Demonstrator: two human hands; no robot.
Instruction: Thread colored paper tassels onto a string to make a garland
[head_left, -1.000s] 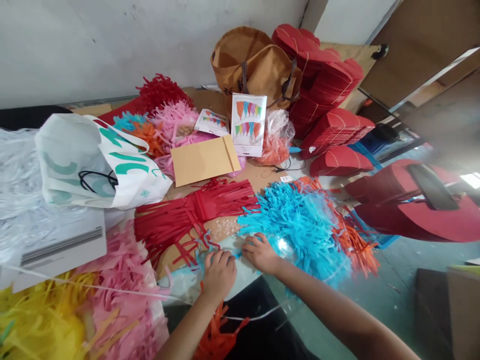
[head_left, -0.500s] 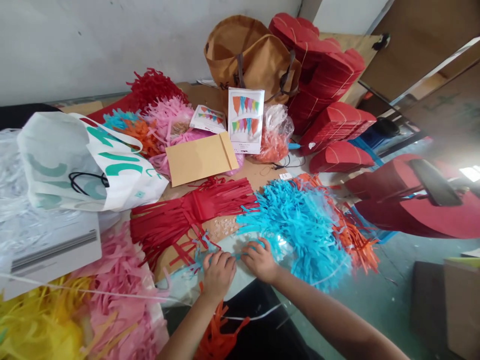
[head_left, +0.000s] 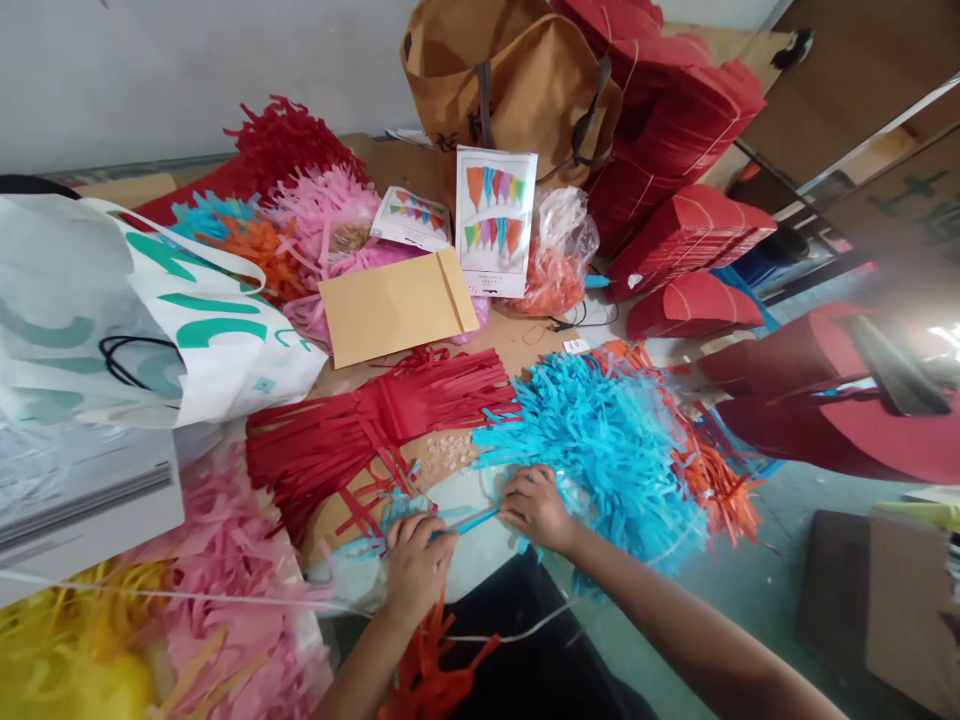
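Observation:
A narrow blue strip (head_left: 477, 521) stretches between my two hands over a pale, rounded surface (head_left: 466, 563). My left hand (head_left: 416, 560) is closed on its left end, where frayed blue fringe pokes out past the fingers. The right end is pinched in my right hand (head_left: 534, 508), beside a large heap of blue fringed paper (head_left: 607, 440). Red fringed paper (head_left: 382, 415) lies just beyond my hands, with small clear bits (head_left: 448, 452) scattered near it. Orange fringe (head_left: 435, 665) hangs below my left hand.
A tan envelope (head_left: 397, 308), a printed packet (head_left: 495, 222) and a brown bag (head_left: 517, 90) stand farther back. Left are a white bag (head_left: 217, 330), pink fringe (head_left: 225, 570) and yellow fringe (head_left: 75, 640). A white cord (head_left: 262, 599) crosses the front. Red bundles (head_left: 690, 235) fill the right.
My hands have moved apart, and the blue strip now shows taut between them. The view has shifted slightly, and the back objects sit higher in the picture.

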